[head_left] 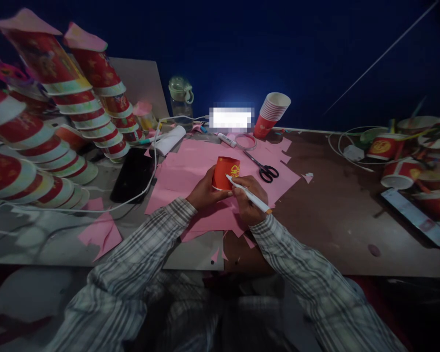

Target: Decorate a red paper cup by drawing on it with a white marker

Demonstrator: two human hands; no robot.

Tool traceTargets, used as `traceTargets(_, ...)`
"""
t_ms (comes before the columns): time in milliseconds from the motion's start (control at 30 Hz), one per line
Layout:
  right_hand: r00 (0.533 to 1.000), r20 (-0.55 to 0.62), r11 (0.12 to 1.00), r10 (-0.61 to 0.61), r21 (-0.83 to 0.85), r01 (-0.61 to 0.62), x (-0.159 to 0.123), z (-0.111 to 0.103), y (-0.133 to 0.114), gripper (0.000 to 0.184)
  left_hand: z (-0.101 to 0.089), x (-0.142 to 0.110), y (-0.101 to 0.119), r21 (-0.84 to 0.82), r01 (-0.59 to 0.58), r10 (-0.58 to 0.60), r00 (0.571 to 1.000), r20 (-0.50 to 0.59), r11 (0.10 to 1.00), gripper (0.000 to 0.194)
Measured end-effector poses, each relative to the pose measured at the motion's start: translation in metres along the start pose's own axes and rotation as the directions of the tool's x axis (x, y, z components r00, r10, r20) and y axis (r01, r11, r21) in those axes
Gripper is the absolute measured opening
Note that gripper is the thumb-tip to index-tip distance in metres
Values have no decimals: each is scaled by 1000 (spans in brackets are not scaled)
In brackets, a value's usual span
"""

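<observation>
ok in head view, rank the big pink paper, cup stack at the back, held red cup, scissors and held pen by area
1. Pink paper
2. Cup stack
3. Held red cup
4. Scissors and held pen: too alike to rank

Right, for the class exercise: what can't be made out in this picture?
Head view: the red cup's lower right part, hidden by the right hand and its white pen.
Head view: whatever lies behind the white pixelated patch, blotted out.
Head view: the print on the white tube lying on the pink paper, too small.
Head view: the right-hand phone's screen contents, blurred.
Head view: the lowest left cup stack's far end, cut off by the left edge.
</observation>
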State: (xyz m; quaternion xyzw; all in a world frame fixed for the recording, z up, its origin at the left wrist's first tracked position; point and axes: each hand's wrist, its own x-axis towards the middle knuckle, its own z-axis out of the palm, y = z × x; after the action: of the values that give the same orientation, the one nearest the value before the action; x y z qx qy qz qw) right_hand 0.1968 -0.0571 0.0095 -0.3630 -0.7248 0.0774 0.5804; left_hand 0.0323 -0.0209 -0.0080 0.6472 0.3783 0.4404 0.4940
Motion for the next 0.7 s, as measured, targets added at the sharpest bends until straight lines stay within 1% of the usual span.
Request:
traceTargets(100,1000,-12,1000,-12,-26,11,1,-1,-3,19,0,0,1,20,-12,12,1000,-2,1000,85)
traceTargets(200,1000,-14,999,3,-36,-3,4,-3,-6,18,-1,0,1,36,-21,21,1000,0,999,86)
traceTargets(300,1000,2,1000,4,-28,-4,5,-5,-7,19,0,1,1,45,-21,22,1000,-5,999,87)
traceTargets(533,1000,-10,1000,-2,-11,1,4,-5,-6,17,0,1,0,10,-18,19,1000,-5,1000,88)
traceTargets(700,999,-19,999,32,24,-31,5,-7,-8,18,0,0,2,-11,-13,13,1000,9,1000,88)
